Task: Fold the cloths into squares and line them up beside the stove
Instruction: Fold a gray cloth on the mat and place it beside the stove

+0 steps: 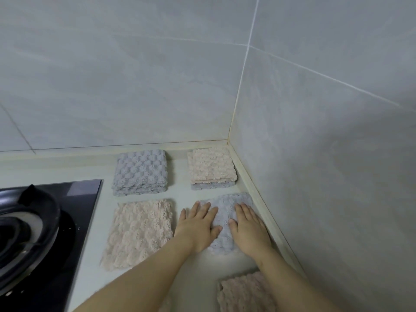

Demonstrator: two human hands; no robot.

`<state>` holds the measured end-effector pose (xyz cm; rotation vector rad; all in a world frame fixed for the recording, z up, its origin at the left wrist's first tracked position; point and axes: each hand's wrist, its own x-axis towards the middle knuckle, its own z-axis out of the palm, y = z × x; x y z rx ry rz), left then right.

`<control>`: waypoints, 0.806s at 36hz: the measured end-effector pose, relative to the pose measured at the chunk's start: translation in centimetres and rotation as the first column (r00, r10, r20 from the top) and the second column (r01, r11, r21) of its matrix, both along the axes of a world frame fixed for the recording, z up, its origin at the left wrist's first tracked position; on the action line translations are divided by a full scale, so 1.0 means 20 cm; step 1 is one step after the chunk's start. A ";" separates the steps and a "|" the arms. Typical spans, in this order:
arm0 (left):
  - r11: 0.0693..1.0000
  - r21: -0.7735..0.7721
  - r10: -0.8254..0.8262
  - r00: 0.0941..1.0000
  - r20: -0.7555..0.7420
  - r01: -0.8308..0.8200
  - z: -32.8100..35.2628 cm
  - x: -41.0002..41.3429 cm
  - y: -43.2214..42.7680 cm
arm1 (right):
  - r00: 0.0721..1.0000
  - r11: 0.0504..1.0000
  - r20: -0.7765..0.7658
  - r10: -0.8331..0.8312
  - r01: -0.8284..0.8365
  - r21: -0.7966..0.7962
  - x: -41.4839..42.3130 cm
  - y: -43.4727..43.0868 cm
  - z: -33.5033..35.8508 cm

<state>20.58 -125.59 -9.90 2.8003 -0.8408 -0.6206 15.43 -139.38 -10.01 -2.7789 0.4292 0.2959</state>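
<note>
— Is there any writing to read here?
— None. The folded cloths (139, 172) show no label or tag.
— And the stove (85, 199)?
— No brand, number or mark can be read on it, and the wall tiles (135, 75) are plain grey.

Right of the black glass stove (81, 194) lie fluffy folded squares: grey cloth (140, 172) and pink cloth (139, 233) nearest it; farther right, pink-on-grey stack (211, 167), grey square (224, 218), pink square (245, 293).
</note>
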 end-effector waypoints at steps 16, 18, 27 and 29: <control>0.616 -0.629 0.488 0.857 -0.168 -0.474 0.25 -0.17 0.52 | 0.936 0.912 0.328 -0.130 -0.017 0.409 -0.08 0.54 0.31; 0.546 -0.661 0.562 0.810 -0.166 -0.514 0.28 -0.22 0.66 | 0.934 0.885 0.344 -0.098 -0.077 0.460 -0.08 0.66 0.34; 0.263 -0.704 0.846 0.509 -0.161 -0.660 0.38 -0.55 1.39 | 0.915 0.665 0.361 0.178 -0.382 0.642 -0.17 1.42 0.43; 0.177 -0.710 0.898 0.407 -0.167 -0.682 0.40 -0.66 1.55 | 0.899 0.617 0.349 0.266 -0.436 0.655 -0.21 1.59 0.44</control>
